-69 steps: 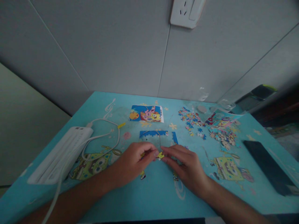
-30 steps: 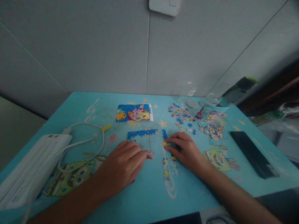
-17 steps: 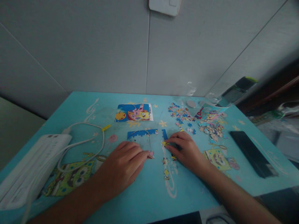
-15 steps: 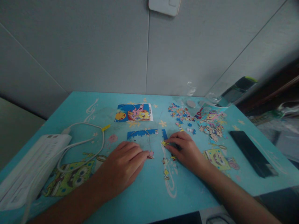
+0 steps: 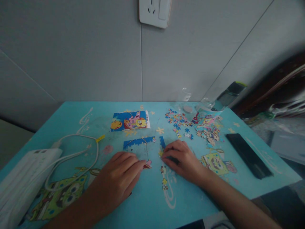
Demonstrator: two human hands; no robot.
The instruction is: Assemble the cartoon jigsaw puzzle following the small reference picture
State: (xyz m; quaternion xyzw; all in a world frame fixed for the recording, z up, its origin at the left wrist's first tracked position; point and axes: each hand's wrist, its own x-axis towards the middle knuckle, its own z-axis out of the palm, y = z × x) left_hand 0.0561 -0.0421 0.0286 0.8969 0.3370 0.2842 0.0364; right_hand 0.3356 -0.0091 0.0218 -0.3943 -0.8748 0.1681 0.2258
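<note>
My left hand [image 5: 126, 173] rests low over the table, its fingers curled together. At its fingertips lies a red and pink puzzle piece [image 5: 148, 164], partly covered by them. My right hand [image 5: 182, 162] pinches a small yellow puzzle piece [image 5: 160, 154] between thumb and fingers, just below a short blue strip of joined pieces [image 5: 162, 142]. Between and beyond the hands lies a joined blue puzzle border [image 5: 138, 142]. Two more edge pieces [image 5: 164, 182] form a column below my right fingertips. What my left palm covers is hidden.
Behind the border lies a picture card [image 5: 128, 121]. Loose puzzle pieces [image 5: 177, 118] are heaped at the back right, near a printed container [image 5: 206, 117]. A black strip-like object [image 5: 249, 156] lies at right; a white power strip [image 5: 28, 175] with a cable is at left.
The camera view has shifted, so the table sits lower and further left. Both hands keep nearly the same places over the puzzle; my right fingertips stay at the yellow piece.
</note>
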